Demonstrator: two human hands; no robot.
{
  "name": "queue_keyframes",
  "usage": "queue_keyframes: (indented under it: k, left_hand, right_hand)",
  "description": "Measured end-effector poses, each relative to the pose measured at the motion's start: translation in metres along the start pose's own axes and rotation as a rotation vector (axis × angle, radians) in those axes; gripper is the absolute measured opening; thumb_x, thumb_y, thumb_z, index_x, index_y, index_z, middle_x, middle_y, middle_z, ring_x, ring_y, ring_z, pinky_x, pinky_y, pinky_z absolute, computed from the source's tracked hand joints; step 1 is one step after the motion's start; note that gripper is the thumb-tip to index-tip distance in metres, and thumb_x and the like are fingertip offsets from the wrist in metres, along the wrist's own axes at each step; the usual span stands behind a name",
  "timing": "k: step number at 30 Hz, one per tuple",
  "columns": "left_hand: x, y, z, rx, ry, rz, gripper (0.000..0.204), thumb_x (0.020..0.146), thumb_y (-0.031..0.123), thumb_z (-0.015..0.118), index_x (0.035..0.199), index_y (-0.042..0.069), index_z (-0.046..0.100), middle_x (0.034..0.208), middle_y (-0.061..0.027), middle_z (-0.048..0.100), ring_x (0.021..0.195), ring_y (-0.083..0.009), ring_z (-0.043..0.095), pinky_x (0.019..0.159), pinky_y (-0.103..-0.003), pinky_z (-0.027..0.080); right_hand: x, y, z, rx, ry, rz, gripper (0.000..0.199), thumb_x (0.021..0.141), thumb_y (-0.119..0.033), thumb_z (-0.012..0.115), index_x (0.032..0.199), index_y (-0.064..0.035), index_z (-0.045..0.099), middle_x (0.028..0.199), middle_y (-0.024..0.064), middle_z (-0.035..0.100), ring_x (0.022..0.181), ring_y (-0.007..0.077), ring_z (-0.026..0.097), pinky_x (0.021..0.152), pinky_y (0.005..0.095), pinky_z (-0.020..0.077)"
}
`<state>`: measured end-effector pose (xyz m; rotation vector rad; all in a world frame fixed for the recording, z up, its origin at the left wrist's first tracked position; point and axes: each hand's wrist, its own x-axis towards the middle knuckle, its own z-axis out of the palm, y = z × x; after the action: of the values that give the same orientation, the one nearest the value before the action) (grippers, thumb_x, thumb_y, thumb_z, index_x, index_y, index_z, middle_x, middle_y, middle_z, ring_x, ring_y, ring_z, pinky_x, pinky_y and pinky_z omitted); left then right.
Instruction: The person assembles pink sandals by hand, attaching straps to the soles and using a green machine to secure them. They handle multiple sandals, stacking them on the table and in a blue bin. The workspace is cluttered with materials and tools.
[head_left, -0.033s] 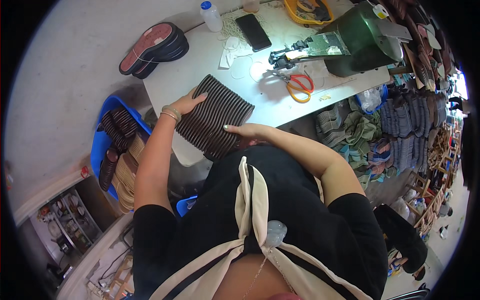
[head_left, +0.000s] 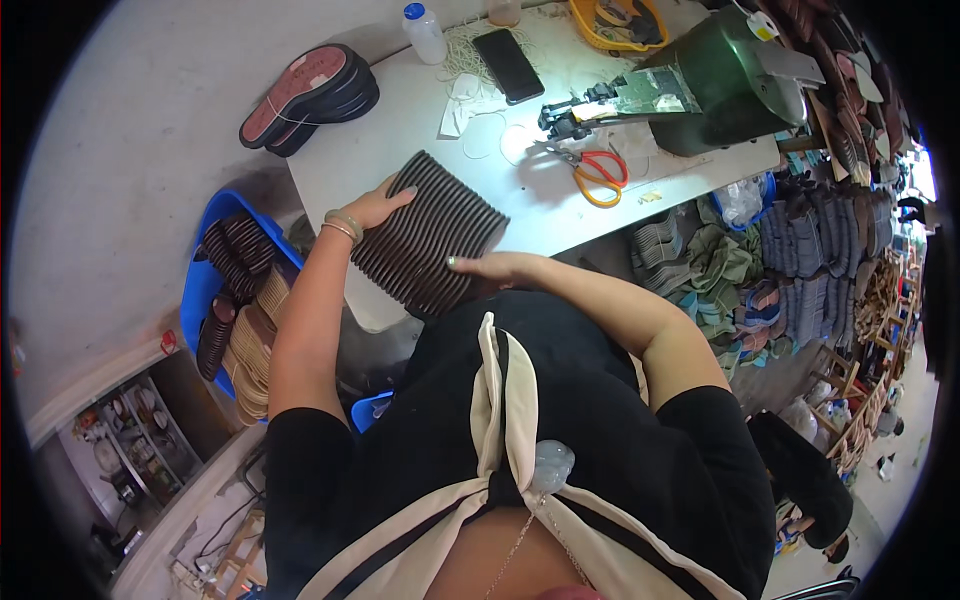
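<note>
Between my two hands is a stack of thin dark brown shoe soles (head_left: pixel 430 232), pressed together so that their edges show as ribs. My left hand (head_left: pixel 378 206) is closed round its left side, the thumb lying over the edges. At the lower right side, my right hand (head_left: pixel 500 267) grips the stack with the thumb on top; its other fingers are hidden beneath. The stack is held at the near edge of the white table (head_left: pixel 540 215), close to my body. Scissors (head_left: pixel 600 180) with red and orange handles lie to its right.
A green sewing machine (head_left: pixel 725 85) stands at the table's right. Farther back are a phone (head_left: pixel 508 65), a bottle (head_left: pixel 424 38) and a yellow basket (head_left: pixel 650 40). Tied soles (head_left: pixel 310 98) stand at the left, above a blue bin (head_left: pixel 205 280). Fabric piles (head_left: pixel 715 260) lie at right.
Almost nothing differs. The stack and my right hand have shifted very slightly; both hands keep their grip.
</note>
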<state>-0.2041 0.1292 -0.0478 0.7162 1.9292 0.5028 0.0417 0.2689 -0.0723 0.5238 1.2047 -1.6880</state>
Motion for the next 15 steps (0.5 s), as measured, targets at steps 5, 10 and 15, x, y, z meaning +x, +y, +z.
queue_keyframes:
  k: [5,10,15]
  left_hand:
    - [-0.003,-0.016,0.023,-0.109,0.007,0.031,0.083,0.090,0.058,0.053,0.150,0.006,0.026,0.146,-0.0216,0.042,0.136,-0.0317,0.040,0.112,-0.037,0.028]
    - [-0.002,-0.015,0.022,-0.088,-0.036,-0.001,0.083,0.093,0.064,0.039,0.152,0.008,0.023,0.148,-0.0212,0.038,0.138,-0.0326,0.036,0.113,-0.035,0.026]
    - [-0.008,-0.035,0.035,-0.243,0.039,0.074,0.070,0.099,0.059,0.027,0.151,0.011,0.028,0.149,-0.0171,0.039,0.139,-0.0284,0.035,0.113,-0.033,0.024]
  right_hand:
    - [-0.046,-0.020,-0.034,-0.730,-0.006,-0.177,0.055,0.093,-0.047,0.058,0.119,0.0011,0.064,0.116,0.0165,0.067,0.106,0.0255,0.064,0.094,0.0344,0.0481]
    - [-0.040,-0.043,-0.099,-0.436,0.912,-0.436,0.027,0.087,-0.024,0.066,0.099,0.0000,0.067,0.103,0.0188,0.068,0.092,0.0285,0.067,0.080,0.0422,0.0512]
    - [0.014,-0.023,-0.134,-1.074,1.299,-0.534,0.018,0.085,-0.018,0.063,0.089,-0.0005,0.066,0.095,0.0210,0.063,0.090,0.0372,0.061,0.078,0.0456,0.0500]
